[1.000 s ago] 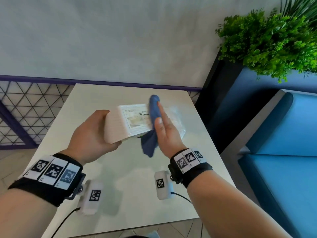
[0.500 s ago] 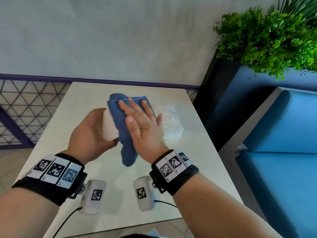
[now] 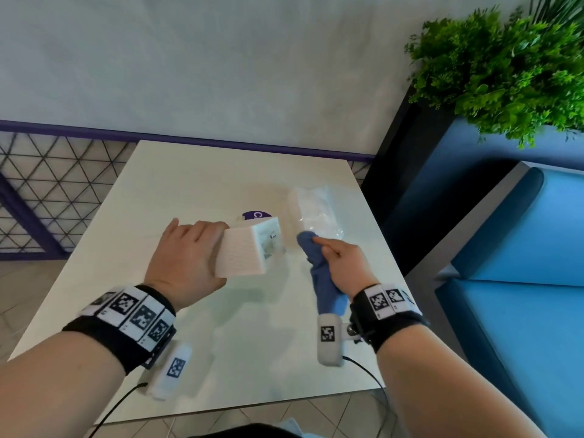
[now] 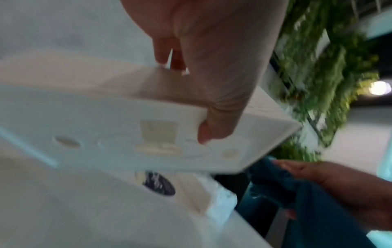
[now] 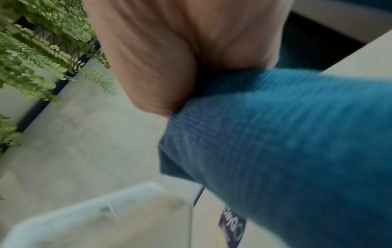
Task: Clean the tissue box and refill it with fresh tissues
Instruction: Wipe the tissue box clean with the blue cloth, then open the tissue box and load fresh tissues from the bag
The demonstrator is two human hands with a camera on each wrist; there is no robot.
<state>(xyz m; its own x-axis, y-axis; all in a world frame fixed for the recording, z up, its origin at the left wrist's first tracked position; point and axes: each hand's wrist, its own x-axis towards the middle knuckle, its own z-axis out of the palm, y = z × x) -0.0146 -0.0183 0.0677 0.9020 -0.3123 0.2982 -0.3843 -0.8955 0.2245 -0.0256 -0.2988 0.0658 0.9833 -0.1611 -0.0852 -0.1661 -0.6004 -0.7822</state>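
The left hand (image 3: 183, 263) grips the white textured plastic tissue box (image 3: 249, 248) above the pale square table (image 3: 202, 184), open tabletop all around. The right hand (image 3: 344, 267), fist round the blue ribbed cloth (image 3: 325, 289), has drawn off the box. Behind lies a clear plastic tissue pack (image 3: 316, 207).

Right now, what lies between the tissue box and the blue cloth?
Head view: only bare table between the tissue box and the blue cloth; they don't touch.

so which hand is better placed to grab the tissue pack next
Right. The right hand is just in front of the tissue pack, though it grips the blue cloth. The left hand holds the tissue box.
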